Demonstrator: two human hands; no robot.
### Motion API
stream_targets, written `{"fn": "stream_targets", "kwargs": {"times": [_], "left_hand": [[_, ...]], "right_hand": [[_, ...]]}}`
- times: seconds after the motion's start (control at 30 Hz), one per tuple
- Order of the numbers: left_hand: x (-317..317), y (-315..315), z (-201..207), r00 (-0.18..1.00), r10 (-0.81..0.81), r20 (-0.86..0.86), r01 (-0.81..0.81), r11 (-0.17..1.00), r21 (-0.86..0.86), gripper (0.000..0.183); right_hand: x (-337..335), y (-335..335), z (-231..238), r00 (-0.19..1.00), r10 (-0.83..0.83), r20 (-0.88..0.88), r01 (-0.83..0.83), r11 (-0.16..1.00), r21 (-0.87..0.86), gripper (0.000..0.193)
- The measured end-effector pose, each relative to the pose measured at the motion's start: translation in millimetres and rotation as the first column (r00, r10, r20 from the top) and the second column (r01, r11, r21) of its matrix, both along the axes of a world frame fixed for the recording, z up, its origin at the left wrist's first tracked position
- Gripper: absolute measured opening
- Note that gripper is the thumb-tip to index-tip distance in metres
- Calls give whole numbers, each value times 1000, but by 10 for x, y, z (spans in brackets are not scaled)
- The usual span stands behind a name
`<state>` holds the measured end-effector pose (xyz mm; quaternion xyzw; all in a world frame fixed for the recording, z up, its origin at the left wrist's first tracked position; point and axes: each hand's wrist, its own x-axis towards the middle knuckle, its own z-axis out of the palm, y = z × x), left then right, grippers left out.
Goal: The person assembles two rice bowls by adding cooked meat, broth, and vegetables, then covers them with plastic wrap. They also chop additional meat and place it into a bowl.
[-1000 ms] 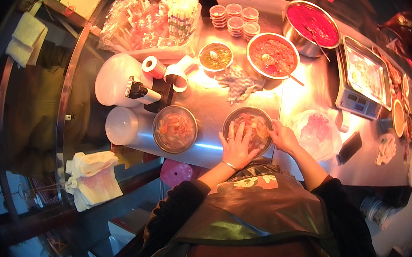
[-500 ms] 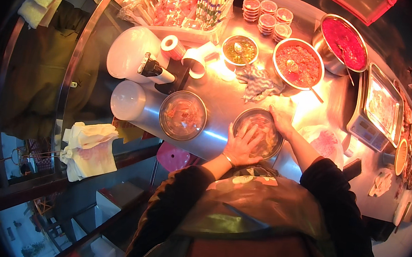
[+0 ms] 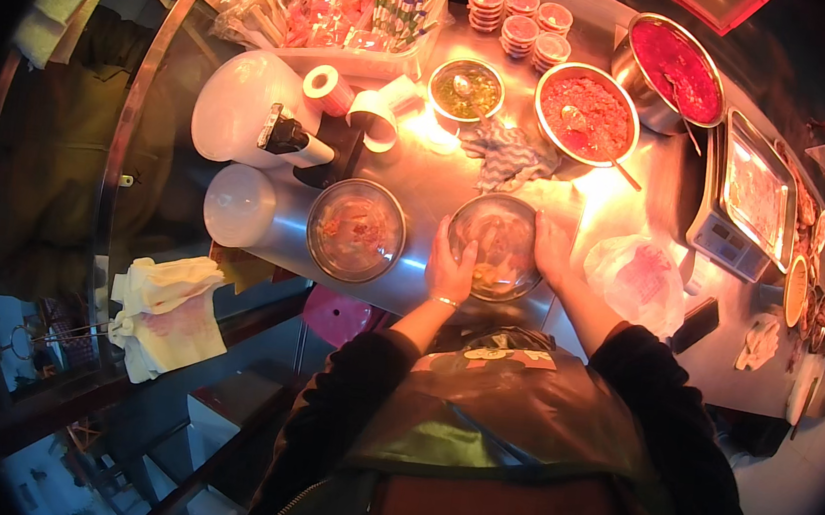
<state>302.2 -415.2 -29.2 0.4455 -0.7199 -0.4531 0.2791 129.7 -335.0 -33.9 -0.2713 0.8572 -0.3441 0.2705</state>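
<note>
On a steel counter point(image 3: 428, 209), left hand point(image 3: 451, 270) and right hand point(image 3: 551, 249), partly curled, hold opposite sides of a bowl point(image 3: 499, 197); uneven pressure could tip it, spilling its food point(image 3: 498, 254).

Head-worn fisheye, looking down, over steel counter point(image 3: 426, 197)

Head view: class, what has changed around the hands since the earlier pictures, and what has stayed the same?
The left hand, earlier spread across the top of the bowl, has moved left to that bowl's left edge. The right hand remains at its right side. The second bowl still sits to the left.
</note>
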Motion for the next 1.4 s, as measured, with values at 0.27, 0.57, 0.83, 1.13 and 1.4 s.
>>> {"fn": "stream_targets", "kwargs": {"times": [0.27,0.57,0.83,1.13,1.4], "left_hand": [[572,-124,12,915,402,-27,-155,412,898,72],[1791,-1024,-250,832,528,-173,6,303,953,28],[2013,-1295,176,877,208,-433,361,311,879,48],[472,-918,1368,692,-628,-356,609,243,756,66],[-542,632,1399,711,-341,-614,673,80,735,64]], "right_hand": [[257,-31,203,904,-276,325,328,938,-116,48],[667,254,463,861,-277,426,313,950,-15,47],[1004,20,1167,992,53,111,7,877,-481,60],[1120,484,1421,383,-16,924,675,688,-268,52],[664,1725,1375,274,55,960,881,387,-274,45]]}}
